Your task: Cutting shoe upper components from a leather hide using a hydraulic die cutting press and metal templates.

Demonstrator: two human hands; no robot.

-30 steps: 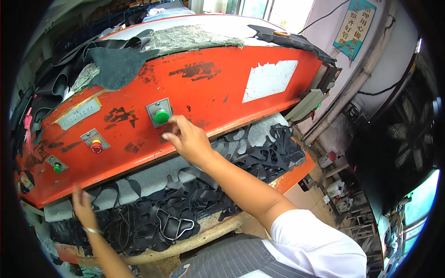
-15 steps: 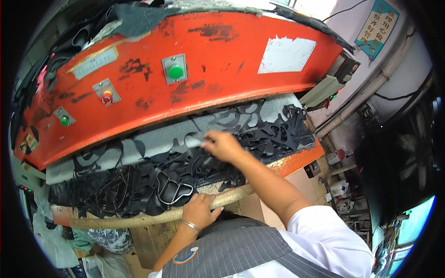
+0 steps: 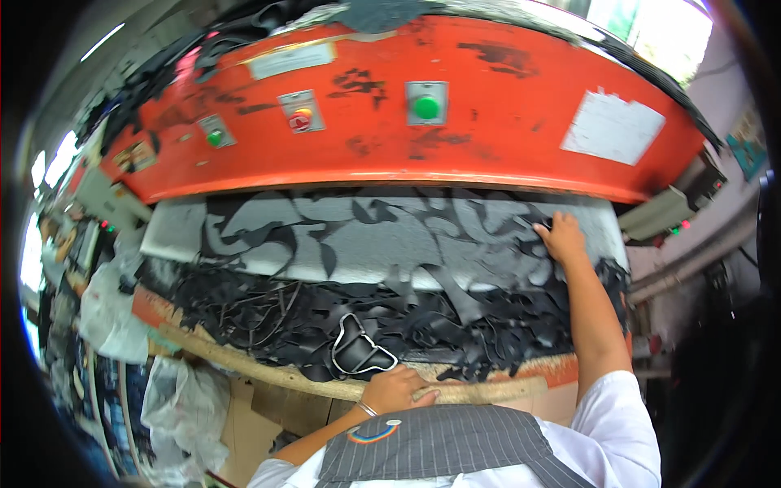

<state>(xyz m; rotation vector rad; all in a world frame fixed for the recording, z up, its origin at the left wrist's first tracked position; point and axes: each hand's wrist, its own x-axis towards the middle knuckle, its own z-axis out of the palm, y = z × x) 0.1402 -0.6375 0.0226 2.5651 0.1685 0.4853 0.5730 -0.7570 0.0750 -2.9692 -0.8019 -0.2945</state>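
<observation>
My right hand (image 3: 564, 237) reaches onto the right part of a grey cutting bed (image 3: 382, 244). Its thumb and fingers are pinched at the edge of a thin black sheet offcut (image 3: 521, 230), partly hidden by the hand. Cut-out black offcuts with curved gaps lie across the bed, and one strip (image 3: 460, 301) hangs over its front edge. My left hand (image 3: 396, 389) lies closed over a padded tan bar (image 3: 268, 370) along the near edge, thumb apart. Just beyond it, a silver-edged cutting die (image 3: 371, 348) rests on the scrap heap.
A red press beam (image 3: 366, 150) with green buttons and a red knob spans above the bed. Tangled black scraps (image 3: 301, 317) fill the ledge in front. Clear plastic bags (image 3: 183, 407) stand at lower left. A control box (image 3: 671, 207) is at the right.
My right hand has moved to the right and farther out over the bed. The view has shifted, so the press sits farther right and more level. My left hand stays on the bar.
</observation>
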